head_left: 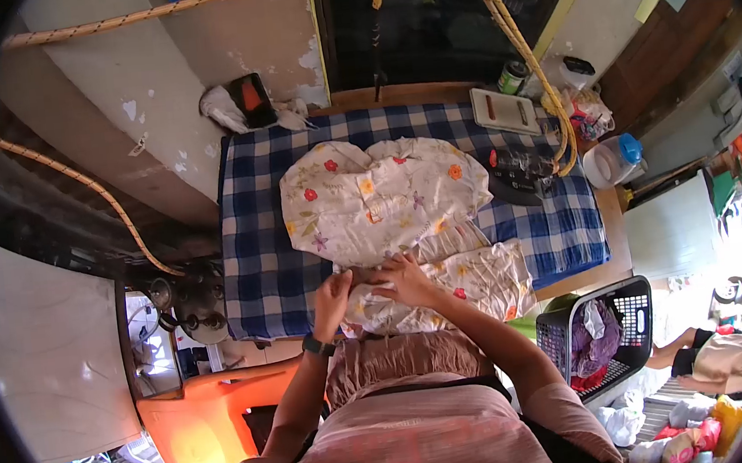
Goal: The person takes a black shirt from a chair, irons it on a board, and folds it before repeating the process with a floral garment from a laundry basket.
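A white garment with red, orange and purple flowers (385, 196) lies wrinkled on a blue and white checked cloth (256, 242). Its lower part is folded over near my body. My left hand (333, 299) pinches the garment's near left edge, with a dark watch on that wrist. Just to the right, my right hand (407, 281) rests on the fabric, fingers stretched out and somewhat apart. Beyond the garment, on the right, sits a black clothes iron (516, 183).
A white tray (505, 111), a green can (512, 77) and a blue-lidded plastic container (614, 160) stand at the back right. A dark laundry basket (643, 317) holds clothes. An orange chair (198, 427) is at left. Another person (727, 358) is at far right.
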`<state>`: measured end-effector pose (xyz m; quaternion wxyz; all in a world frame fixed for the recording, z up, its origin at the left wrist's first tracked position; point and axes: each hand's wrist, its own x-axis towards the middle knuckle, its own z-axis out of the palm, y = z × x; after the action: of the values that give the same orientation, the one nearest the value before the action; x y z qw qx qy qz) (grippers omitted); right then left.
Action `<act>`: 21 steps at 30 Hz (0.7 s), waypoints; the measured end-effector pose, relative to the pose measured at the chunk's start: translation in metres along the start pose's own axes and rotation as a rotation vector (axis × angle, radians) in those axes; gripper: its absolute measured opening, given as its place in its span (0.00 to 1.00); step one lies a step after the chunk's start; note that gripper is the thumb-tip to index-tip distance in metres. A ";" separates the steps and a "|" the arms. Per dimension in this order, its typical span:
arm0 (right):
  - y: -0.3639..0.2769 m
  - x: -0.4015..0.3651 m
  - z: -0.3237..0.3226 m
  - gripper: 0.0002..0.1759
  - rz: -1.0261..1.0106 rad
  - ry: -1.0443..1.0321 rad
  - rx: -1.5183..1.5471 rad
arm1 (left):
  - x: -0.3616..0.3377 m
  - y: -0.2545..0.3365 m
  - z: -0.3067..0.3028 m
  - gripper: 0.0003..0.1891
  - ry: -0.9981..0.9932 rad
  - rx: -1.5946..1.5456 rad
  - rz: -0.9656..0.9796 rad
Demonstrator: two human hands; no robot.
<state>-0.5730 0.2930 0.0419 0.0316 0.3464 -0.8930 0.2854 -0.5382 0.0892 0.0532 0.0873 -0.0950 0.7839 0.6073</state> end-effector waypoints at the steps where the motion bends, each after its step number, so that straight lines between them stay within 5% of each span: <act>1: -0.001 0.001 0.002 0.13 -0.010 0.002 -0.003 | 0.006 0.003 0.000 0.19 0.045 -0.246 -0.119; 2: -0.002 0.001 0.004 0.11 -0.007 -0.008 0.053 | 0.017 -0.006 0.003 0.20 0.002 -0.560 -0.246; 5: -0.003 0.001 0.008 0.10 -0.031 0.001 0.180 | 0.025 -0.007 0.013 0.17 -0.025 -0.773 -0.298; 7: -0.007 0.001 0.007 0.09 0.134 -0.004 0.355 | 0.025 -0.004 0.014 0.16 -0.023 -0.743 -0.287; 14: -0.021 0.013 -0.006 0.09 0.126 0.126 0.187 | 0.011 0.007 -0.001 0.10 -0.031 -0.293 -0.219; 15: -0.020 0.015 -0.001 0.10 0.126 0.175 0.184 | 0.016 -0.011 -0.001 0.07 -0.109 -0.490 -0.193; 17: -0.028 0.022 -0.015 0.10 0.094 0.239 0.132 | 0.013 -0.003 -0.014 0.09 -0.064 0.574 0.802; 19: -0.028 0.025 -0.007 0.10 0.126 0.273 0.184 | 0.015 -0.008 -0.014 0.15 -0.148 0.551 0.734; 21: -0.022 0.027 -0.002 0.08 0.119 0.227 0.289 | 0.033 -0.037 -0.015 0.16 -0.362 0.243 0.418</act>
<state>-0.5799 0.2644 0.0609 0.0652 0.2595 -0.8523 0.4495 -0.5609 0.0646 0.0135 0.1093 0.1894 0.8251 0.5209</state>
